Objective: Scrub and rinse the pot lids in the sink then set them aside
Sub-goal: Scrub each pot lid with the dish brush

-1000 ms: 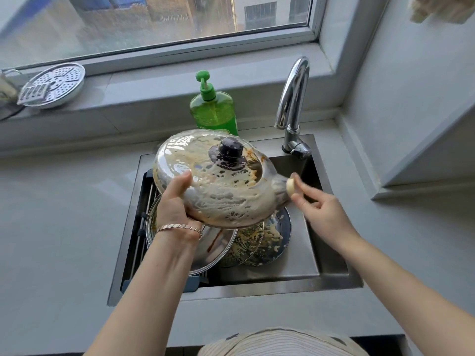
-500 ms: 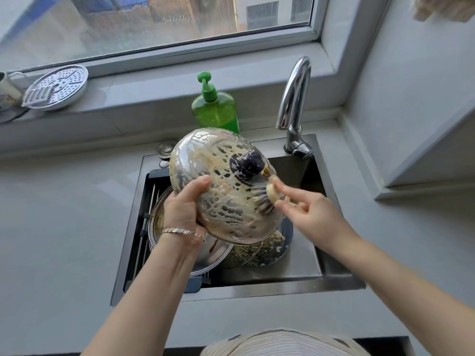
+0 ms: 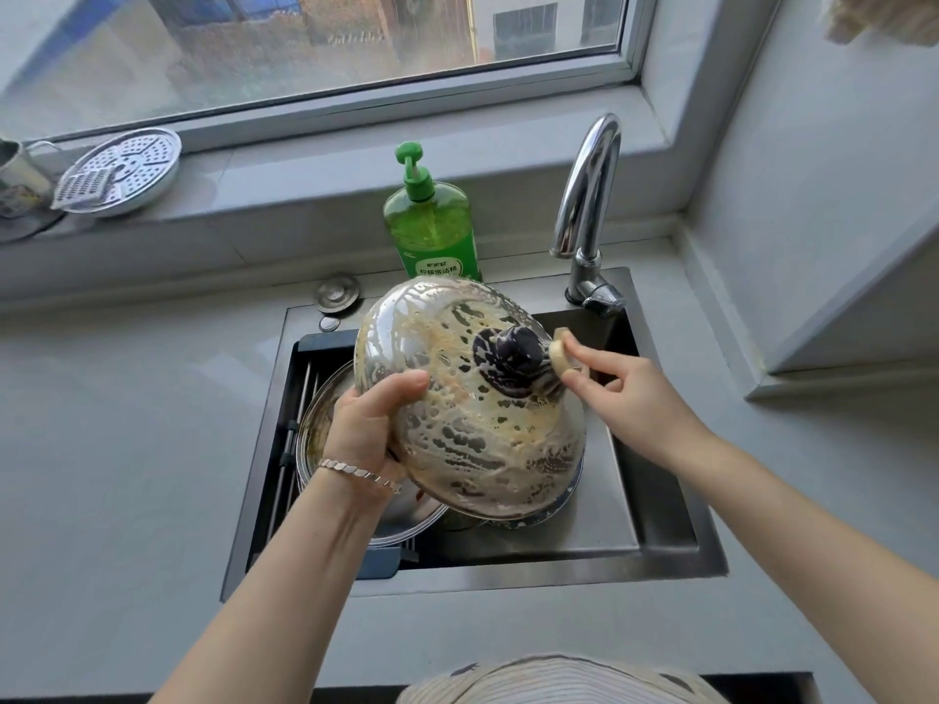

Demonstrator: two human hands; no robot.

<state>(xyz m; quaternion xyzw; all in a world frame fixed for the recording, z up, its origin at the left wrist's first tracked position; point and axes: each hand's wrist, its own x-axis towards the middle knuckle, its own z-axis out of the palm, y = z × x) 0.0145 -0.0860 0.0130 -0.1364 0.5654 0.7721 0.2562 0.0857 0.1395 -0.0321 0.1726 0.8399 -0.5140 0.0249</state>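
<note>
A glass pot lid (image 3: 472,429) covered in brownish suds, with a dark knob (image 3: 510,350), is tilted above the steel sink (image 3: 655,525). My left hand (image 3: 368,429) grips the lid's left rim, thumb on top. My right hand (image 3: 625,393) pinches a small pale scrub brush (image 3: 559,355) whose bristles press against the knob's right side. Under the held lid lie other lids: a metal-rimmed one (image 3: 325,414) at the left of the sink, and a further one mostly hidden.
A green dish soap bottle (image 3: 432,231) stands behind the sink, a chrome faucet (image 3: 589,205) at its back right. A sink plug (image 3: 338,293) lies on the sink ledge. A perforated steamer plate (image 3: 122,170) leans on the windowsill.
The lid has tilted more upright, its top facing me. My right hand moved the brush from the lid's right rim to the knob and keeps scrubbing there.
</note>
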